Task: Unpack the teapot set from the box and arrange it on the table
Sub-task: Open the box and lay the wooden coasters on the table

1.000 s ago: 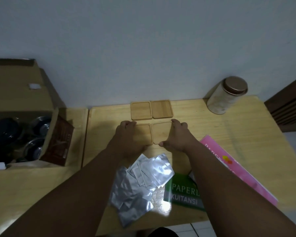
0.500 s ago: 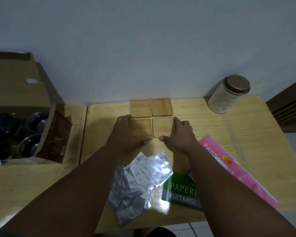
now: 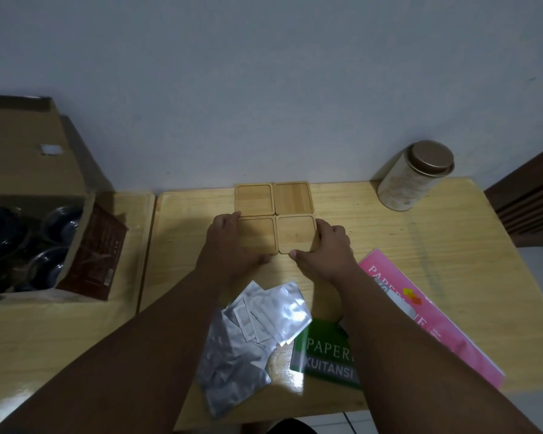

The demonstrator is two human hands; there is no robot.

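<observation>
Four square bamboo coasters lie in a two-by-two block on the wooden table [image 3: 420, 245]. The far pair [image 3: 293, 197] sits near the wall. My left hand [image 3: 229, 242] grips the near left coaster [image 3: 259, 234] by its left and front edges. My right hand [image 3: 331, 245] grips the near right coaster [image 3: 296, 233] by its right and front edges. Both near coasters rest flat on the table, touching the far pair. The open cardboard box [image 3: 29, 183] stands at the left, with dark glass cups [image 3: 49, 267] and a dark teapot [image 3: 0, 233] inside.
A brown packet [image 3: 97, 255] leans on the box. Several silver foil sachets [image 3: 251, 336] lie in front of my hands. A green receipt book [image 3: 323, 352] and a pink pad [image 3: 426, 314] lie at the front right. A lidded jar [image 3: 414, 177] stands at the back right.
Both hands have slid the two near coasters away from me until they meet the far pair. The camera view has shifted slightly.
</observation>
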